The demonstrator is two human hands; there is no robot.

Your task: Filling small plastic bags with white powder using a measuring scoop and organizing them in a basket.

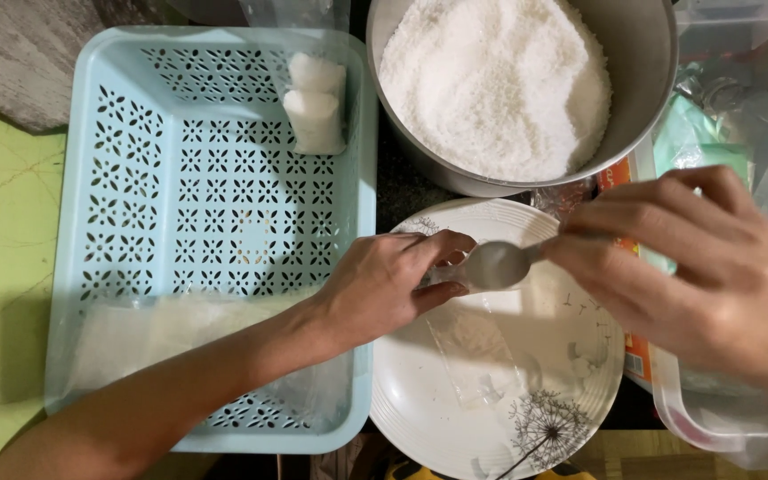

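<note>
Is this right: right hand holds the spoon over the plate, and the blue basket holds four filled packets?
Not four. The head view shows two filled packets in the blue basket, at its far corner. The rest stands: the right hand holds the spoon over the plate.

This looks like a home kitchen set up for packing food by hand. A large metal pot heaped with white grains stands beside a white dinner plate printed with dandelions, and a pale blue plastic basket holds small filled bags. Everything sits on a cracked green surface crowded with clear plastic tubs and household packaging
</note>
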